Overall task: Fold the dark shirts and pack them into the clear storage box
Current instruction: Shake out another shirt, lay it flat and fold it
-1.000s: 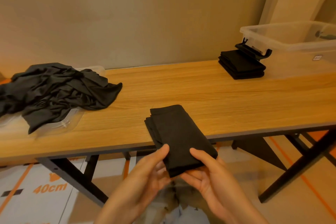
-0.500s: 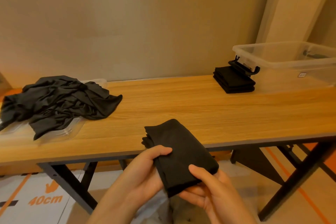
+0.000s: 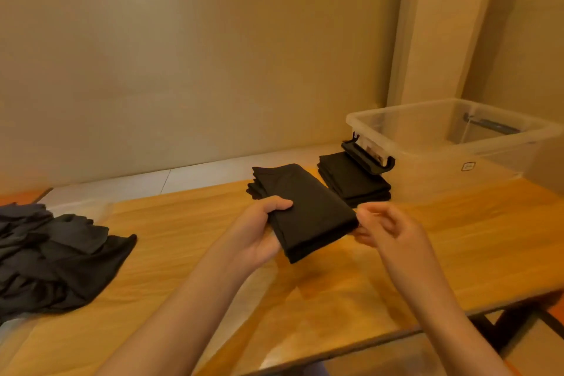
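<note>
Folded shirt (image 3: 308, 207) held over table (image 3: 457, 238); clear box (image 3: 427, 143) at its 2 o'clock. Left hand (image 3: 259, 229) grips 9 o'clock edge, thumb on top. Right hand (image 3: 387, 226), fingers curled, pinches 3 o'clock edge.

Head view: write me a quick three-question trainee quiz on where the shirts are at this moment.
1. True or false: the left hand holds the folded black cloth shirt above the wooden table.
2. Where is the stack of folded black shirts? A: on the table, beside the clear plastic storage box. B: inside that box. C: on the floor.
3. Fill in: the crumpled pile of unfolded dark shirts lies toward the table's ___ end.
Key: 1 true; 2 A; 3 left.
</note>
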Demonstrator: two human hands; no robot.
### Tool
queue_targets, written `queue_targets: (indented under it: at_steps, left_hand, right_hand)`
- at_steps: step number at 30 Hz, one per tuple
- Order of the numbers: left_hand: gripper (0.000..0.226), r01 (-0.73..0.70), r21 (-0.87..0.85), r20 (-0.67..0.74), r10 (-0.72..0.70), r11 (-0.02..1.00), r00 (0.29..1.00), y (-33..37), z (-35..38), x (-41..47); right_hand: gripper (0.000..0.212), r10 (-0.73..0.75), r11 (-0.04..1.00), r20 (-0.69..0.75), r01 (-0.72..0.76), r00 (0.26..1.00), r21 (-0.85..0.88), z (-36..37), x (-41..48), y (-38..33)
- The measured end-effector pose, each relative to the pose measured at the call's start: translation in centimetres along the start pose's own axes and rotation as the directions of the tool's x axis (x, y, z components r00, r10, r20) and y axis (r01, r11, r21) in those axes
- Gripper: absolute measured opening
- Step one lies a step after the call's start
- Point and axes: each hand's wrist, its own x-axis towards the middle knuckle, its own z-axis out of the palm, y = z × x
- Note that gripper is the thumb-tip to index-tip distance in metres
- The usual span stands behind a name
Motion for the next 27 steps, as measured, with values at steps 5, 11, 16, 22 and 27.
queue_targets:
  at_steps: [5, 11, 16, 22, 27]
  left_hand:
    - [0.031, 0.029, 0.076, 0.014, -0.030, 0.997, 0.999, 2.3, 2.3, 8.2]
    - [0.047, 0.070, 0.107, 0.049, -0.075, 0.992, 0.996, 3.5, 2.9, 15.5]
    - [0.051, 0.130, 0.150, 0.086, -0.144, 0.980, 0.986, 4.1, 2.9, 18.5]
    - [0.043, 0.153, 0.118, 0.211, -0.175, 0.981, 0.962, 3.9, 4.3, 19.7]
    - [0.038, 0.184, 0.114, 0.242, -0.207, 0.976, 0.948, 2.2, 6.2, 21.1]
  right_hand:
    - [0.040, -0.630, 0.215, 0.148, 0.354, 0.762, -0.910, -3.6, 11.1, 1.9]
    - [0.042, -0.424, -0.091, 0.293, 0.281, 0.857, -0.955, -3.8, 17.4, 4.0]
    - [0.012, -0.580, -0.097, 0.315, 0.320, 0.751, -0.942, -3.9, 18.7, 5.5]
    - [0.023, -0.712, 0.173, 0.031, 0.218, 0.702, -0.960, -4.2, 19.4, 3.8]
    - [0.020, -0.732, 0.267, -0.033, 0.242, 0.681, -0.933, -4.6, 19.8, 4.4]
